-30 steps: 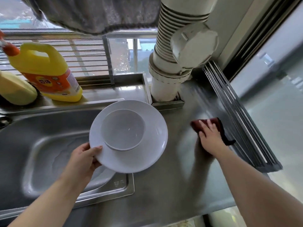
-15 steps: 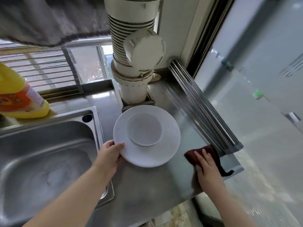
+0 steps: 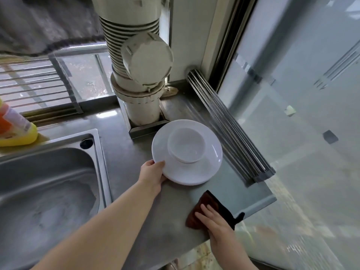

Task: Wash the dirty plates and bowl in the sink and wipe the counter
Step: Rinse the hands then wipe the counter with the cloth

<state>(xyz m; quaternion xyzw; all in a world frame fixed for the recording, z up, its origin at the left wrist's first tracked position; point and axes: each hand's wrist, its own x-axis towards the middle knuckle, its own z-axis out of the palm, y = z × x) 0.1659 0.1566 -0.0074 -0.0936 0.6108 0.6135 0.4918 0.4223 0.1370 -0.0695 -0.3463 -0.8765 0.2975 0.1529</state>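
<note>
While the right hand lies flat with its fingers straight on a dark red cloth, pressing it to the steel counter near the front right corner, the left hand reaches further in and grips the near-left rim of a white plate, thumb on top and fingers curled beneath. The plate sits at, or just above, the counter; contact cannot be told. A white bowl stands upright in the middle of the plate, and both look clean. More plates under the top one cannot be made out.

To the left, the sink is set into the counter, its basin blurred, with a dark round hole in its rim at the back right corner. Just right of the plate, a rolled-up rack of metal rods lies along the counter's right edge. Behind the plate, a white ribbed pipe with a round cap rises from the counter. At the far left, a yellow bottle with an orange label stands behind the sink, before a window with bars.
</note>
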